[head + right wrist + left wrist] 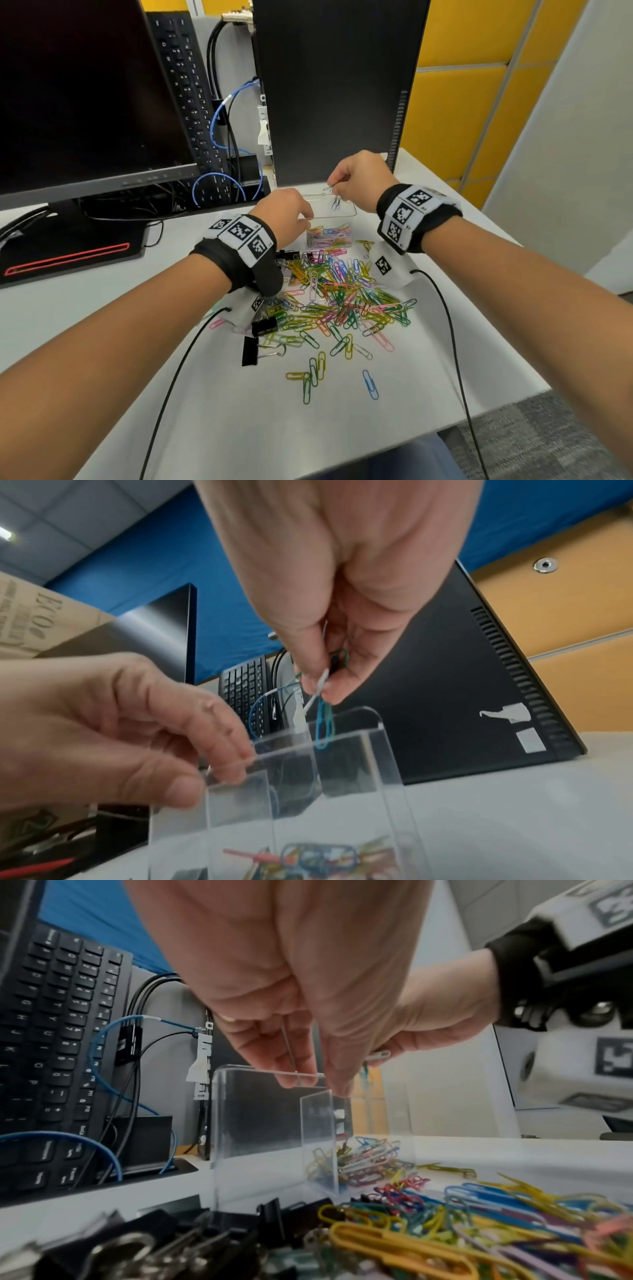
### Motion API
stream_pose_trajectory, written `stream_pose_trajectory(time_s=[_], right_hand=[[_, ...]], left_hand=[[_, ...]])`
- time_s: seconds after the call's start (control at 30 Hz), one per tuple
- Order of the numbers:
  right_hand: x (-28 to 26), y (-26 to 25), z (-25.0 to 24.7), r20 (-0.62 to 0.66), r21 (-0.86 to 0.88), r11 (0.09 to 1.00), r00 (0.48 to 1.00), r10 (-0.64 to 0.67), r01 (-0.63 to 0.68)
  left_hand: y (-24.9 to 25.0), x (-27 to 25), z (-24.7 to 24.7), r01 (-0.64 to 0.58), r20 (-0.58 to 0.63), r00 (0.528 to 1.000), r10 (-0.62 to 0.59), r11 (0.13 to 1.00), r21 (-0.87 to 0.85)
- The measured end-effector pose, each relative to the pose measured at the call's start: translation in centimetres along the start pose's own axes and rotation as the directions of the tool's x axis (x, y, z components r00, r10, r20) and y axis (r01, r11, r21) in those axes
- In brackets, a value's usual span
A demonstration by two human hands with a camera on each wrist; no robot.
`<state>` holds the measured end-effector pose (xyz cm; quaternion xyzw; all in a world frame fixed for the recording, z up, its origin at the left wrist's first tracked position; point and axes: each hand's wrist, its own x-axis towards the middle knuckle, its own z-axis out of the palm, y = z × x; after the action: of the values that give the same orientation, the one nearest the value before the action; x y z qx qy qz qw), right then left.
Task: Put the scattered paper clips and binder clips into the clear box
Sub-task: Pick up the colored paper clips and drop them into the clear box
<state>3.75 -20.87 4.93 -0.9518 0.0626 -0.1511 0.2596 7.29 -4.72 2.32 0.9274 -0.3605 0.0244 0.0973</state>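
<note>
The clear box (349, 213) (260, 1123) (373, 753) stands on the white table beyond the pile, with coloured paper clips lying in its bottom. My left hand (291, 214) (308, 1080) (219, 764) pinches its near left rim. Above the box's opening, my right hand (337, 192) (322, 688) pinches a few paper clips; a blue clip (324, 723) and a white one dangle from the fingertips. A heap of coloured paper clips (342, 294) (479, 1218) covers the table's middle. Black binder clips (262, 327) (171, 1240) lie at its left.
A black computer tower (339, 85) stands right behind the box. A monitor (85, 102), an upright keyboard (188, 102) and blue cables (219, 178) sit to the left. Thin black wires (452, 342) run from my wrists across the table towards the front edge.
</note>
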Motion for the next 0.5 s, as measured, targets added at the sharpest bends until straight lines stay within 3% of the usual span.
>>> stream_pose_trajectory(time_s=[0.1, 0.27, 0.37, 0.5], right_hand=[[-0.4, 0.1, 0.2, 0.069, -0.024, 1.000, 0.998, 0.003, -0.001], [-2.4, 0.4, -1.5, 0.034, -0.012, 0.998, 0.998, -0.054, 0.054], [-4.2, 1.3, -1.9, 0.247, -0.101, 0.993, 0.968, -0.034, 0.061], [-6.8, 2.4, -0.8, 0.548, -0.336, 0.929, 0.834, 0.061, 0.153]], left_hand=[[-0.1, -1.0, -0.1, -0.012, 0.006, 1.000, 0.012, 1.000, 0.000], [0.8, -3.0, -0.2, -0.105, 0.026, 0.994, 0.105, 0.994, -0.001], [1.7, -4.2, 0.5, -0.168, 0.224, 0.963, 0.152, 0.985, 0.051], [2.2, -5.0, 2.2, -0.223, 0.481, 0.868, 0.123, 0.962, 0.157]])
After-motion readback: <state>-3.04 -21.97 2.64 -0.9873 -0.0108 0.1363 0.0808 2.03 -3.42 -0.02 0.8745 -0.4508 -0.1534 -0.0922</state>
